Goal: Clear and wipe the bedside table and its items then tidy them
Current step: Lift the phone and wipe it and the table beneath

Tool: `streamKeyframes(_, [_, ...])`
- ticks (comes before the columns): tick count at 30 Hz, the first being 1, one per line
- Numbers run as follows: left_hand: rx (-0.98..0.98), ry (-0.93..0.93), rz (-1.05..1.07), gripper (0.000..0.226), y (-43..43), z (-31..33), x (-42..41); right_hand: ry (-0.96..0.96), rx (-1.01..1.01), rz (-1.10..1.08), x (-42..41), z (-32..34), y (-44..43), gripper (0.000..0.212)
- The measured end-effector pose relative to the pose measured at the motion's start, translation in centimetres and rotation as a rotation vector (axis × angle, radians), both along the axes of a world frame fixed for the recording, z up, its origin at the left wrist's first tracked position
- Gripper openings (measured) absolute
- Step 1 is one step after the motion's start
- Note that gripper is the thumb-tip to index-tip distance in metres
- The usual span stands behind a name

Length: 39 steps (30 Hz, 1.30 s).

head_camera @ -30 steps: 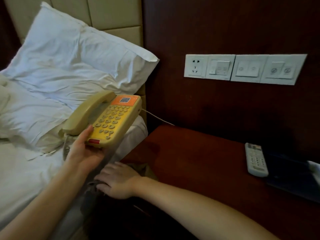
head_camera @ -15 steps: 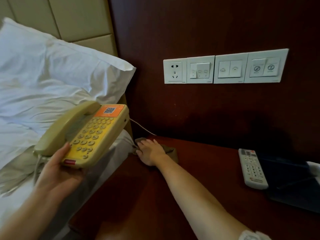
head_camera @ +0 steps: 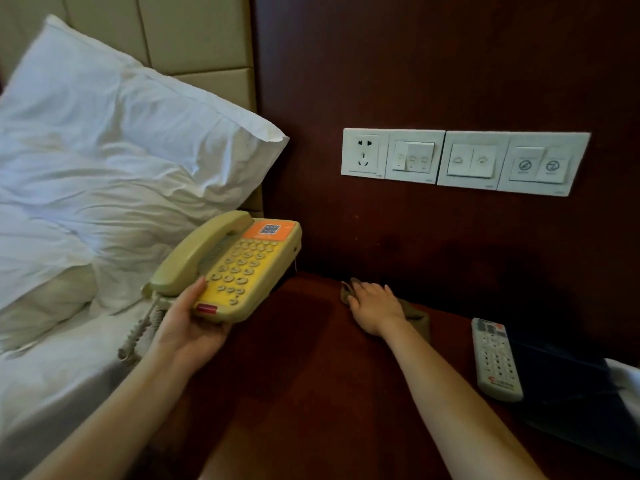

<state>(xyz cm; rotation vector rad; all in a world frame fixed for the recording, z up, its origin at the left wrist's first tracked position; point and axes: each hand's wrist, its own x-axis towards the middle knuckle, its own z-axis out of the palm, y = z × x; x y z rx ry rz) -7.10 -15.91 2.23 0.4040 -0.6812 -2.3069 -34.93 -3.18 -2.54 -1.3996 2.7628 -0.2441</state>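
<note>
My left hand (head_camera: 188, 329) grips a beige and yellow telephone (head_camera: 239, 268) by its near end and holds it in the air over the gap between bed and table. Its coiled cord (head_camera: 138, 329) hangs down beside my wrist. My right hand (head_camera: 374, 306) presses flat on a brown cloth (head_camera: 414, 315) at the back of the dark red bedside table (head_camera: 294, 375), close to the wall. A white remote control (head_camera: 495, 362) lies on the table to the right of that hand.
A dark folder or tray (head_camera: 568, 393) lies at the table's right end with something white (head_camera: 627, 379) on it. A panel of socket and switches (head_camera: 464, 161) is on the wood wall above. The bed with white pillow (head_camera: 114, 140) lies left.
My right hand has slid the cloth from the table's near left part to the back edge and then rightward along the wall. The phone stays lifted in my left hand.
</note>
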Motion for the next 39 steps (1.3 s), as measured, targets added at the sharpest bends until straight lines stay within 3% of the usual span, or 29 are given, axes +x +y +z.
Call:
streamKeyframes(7, [0.077, -0.01, -0.018, 0.114, 2.2, -0.6, -1.6, 0.015, -0.055, -0.29, 0.9, -0.4, 4.8, 0.057])
streamKeyframes(11, [0.118, -0.055, -0.032, 0.056, 3.0, -1.1, -2.3, 0.0, -0.097, -0.429, 2.3, -0.3, 5.3, 0.061])
streamKeyframes(16, [0.124, -0.127, -0.05, 0.039, 2.8, -2.2, -3.2, -0.045, -0.081, -0.622, 4.1, -0.3, 5.5, 0.065])
streamKeyframes(22, [0.188, -0.157, -0.047, 0.042, 3.0, -3.2, -5.1, 0.038, -0.03, -0.433, 7.5, -0.7, 7.3, 0.064])
streamKeyframes(24, [0.184, -0.172, -0.061, 0.033, 3.0, -3.1, -5.7, 0.056, -0.024, -0.401, 8.1, -0.9, 7.7, 0.064])
streamKeyframes(27, [0.175, -0.194, -0.093, 0.013, 3.1, -2.7, -6.3, 0.069, -0.042, -0.394, 8.3, -0.7, 7.8, 0.064])
streamKeyframes(39, [0.142, -0.264, -0.114, 0.015, 3.6, -2.1, -8.1, 0.056, -0.064, -0.396, 8.0, -0.7, 7.9, 0.064])
